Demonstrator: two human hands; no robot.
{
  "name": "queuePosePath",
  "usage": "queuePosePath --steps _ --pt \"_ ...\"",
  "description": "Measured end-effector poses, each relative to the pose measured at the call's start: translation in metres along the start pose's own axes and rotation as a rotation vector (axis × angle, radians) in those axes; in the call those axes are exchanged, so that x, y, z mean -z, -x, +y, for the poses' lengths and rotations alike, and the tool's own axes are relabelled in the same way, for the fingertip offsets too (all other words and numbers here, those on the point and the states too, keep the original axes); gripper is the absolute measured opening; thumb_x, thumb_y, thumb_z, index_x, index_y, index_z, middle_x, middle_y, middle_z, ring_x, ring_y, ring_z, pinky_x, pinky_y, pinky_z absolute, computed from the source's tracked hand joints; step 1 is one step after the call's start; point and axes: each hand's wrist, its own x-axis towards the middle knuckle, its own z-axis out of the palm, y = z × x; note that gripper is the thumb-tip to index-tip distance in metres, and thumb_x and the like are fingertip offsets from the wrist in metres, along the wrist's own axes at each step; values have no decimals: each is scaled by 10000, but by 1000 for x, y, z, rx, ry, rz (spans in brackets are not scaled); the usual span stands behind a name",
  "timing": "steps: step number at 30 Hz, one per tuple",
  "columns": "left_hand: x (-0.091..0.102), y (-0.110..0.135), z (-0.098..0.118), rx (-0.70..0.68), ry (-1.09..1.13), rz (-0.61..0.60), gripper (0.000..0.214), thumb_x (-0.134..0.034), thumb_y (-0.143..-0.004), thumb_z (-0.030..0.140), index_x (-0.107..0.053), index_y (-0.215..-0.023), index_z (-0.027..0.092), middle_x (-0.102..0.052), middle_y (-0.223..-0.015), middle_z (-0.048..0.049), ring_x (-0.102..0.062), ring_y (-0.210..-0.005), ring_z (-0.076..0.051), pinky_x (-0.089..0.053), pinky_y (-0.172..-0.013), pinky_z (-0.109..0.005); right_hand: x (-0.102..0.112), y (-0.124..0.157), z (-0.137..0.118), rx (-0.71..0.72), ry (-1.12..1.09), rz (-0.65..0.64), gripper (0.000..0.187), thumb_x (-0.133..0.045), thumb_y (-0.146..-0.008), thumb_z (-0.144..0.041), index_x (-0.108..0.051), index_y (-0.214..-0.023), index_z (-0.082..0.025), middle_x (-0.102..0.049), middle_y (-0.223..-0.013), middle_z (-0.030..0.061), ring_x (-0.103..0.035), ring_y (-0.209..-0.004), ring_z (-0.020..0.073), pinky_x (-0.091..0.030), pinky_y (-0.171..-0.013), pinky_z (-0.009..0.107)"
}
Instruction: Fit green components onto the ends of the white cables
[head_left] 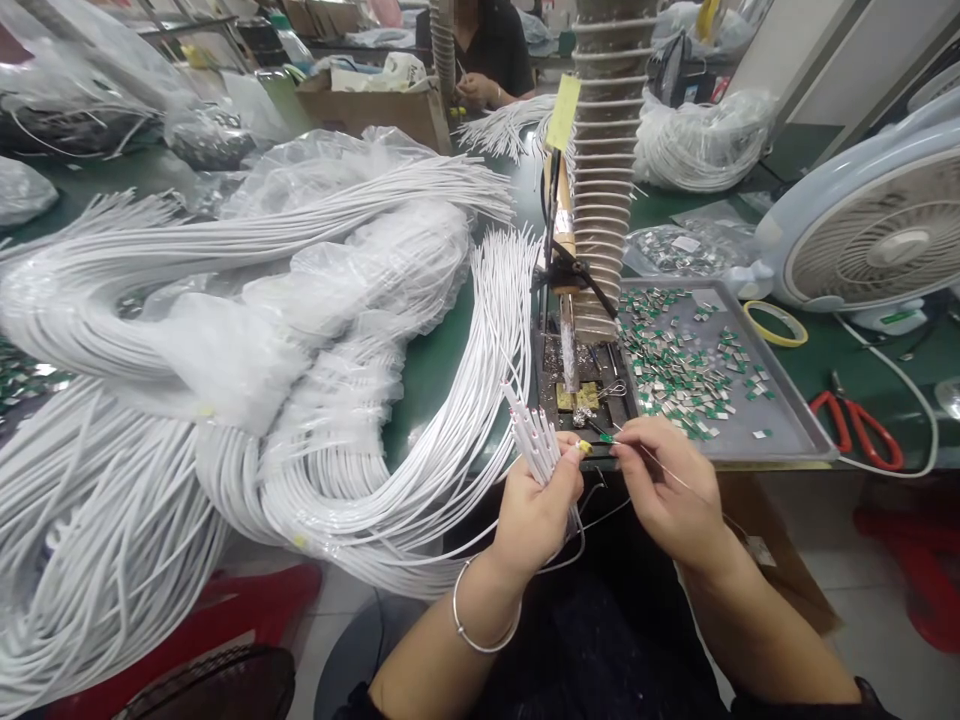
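Left hand point(538, 505) is closed around a bunch of white cable ends point(534, 450), tips pointing up and away from the wearer; a small yellow piece point(584, 447) shows at its fingertips, worn or held, cannot tell. Right hand point(664, 485) is nearly closed, thumb and fingers pinching a thin wire point(675, 478). Between the two hands, at the worktop's point(442, 375) near edge, sits a small green part point(606, 438); which hand supports it is unclear. Just beyond stands a soldering iron point(568, 340), tip down, close to a yellow sponge point(577, 395), with a ribbed hose point(611, 190) beside it. Right of these: a grey tray point(799, 425) of scattered green-and-silver pieces point(675, 375), then a yellow tape roll point(776, 324) and a red-handled tool point(859, 425). Long white cable bundles point(315, 480), partly wrapped in clear plastic, cover the left side.
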Motion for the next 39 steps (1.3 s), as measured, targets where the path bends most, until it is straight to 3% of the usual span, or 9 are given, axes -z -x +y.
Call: queuePosePath --steps 5,12,25,35,39 --pt "0 0 1 -14 97 6 194 -606 -773 310 -520 -698 153 -462 -620 32 -341 -441 -38 -270 -449 -215 -14 8 -3 -104 -148 15 197 -515 -820 -61 -544 -957 -200 -571 -871 42 -583 -749 136 -536 -649 281" --pt "4 0 0 -50 6 16 270 -582 -786 270 -518 -559 137 -556 -874 -43 -414 -536 -47 -360 -527 -230 -19 13 -2 -170 -220 23 179 -522 -827 -91 -559 -955 -210 -579 -859 41 -598 -724 137 -559 -610 274" --pt "3 6 6 -57 -27 20 175 -570 -791 219 -547 -629 158 -557 -935 -55 -524 -763 -126 -394 -629 -242 -20 13 -3 -165 -210 26 139 -519 -831 -109 -557 -924 -205 -584 -831 41 -596 -716 144 -543 -595 281" --pt "0 5 10 3 -11 74 148 -565 -767 162 -534 -623 149 -551 -896 -30 -458 -594 -60 -343 -517 -213 -20 10 -2 -78 -174 29 172 -518 -814 -75 -575 -913 -204 -599 -808 35 -583 -729 144 -517 -612 271" --pt "-3 4 12 54 42 104 159 -583 -733 158 -505 -597 136 -547 -864 -24 -402 -498 -27 -301 -455 -208 -20 12 -2 -4 -78 75 233 -477 -830 -89 -574 -1015 -193 -618 -886 67 -603 -777 165 -531 -659 312"
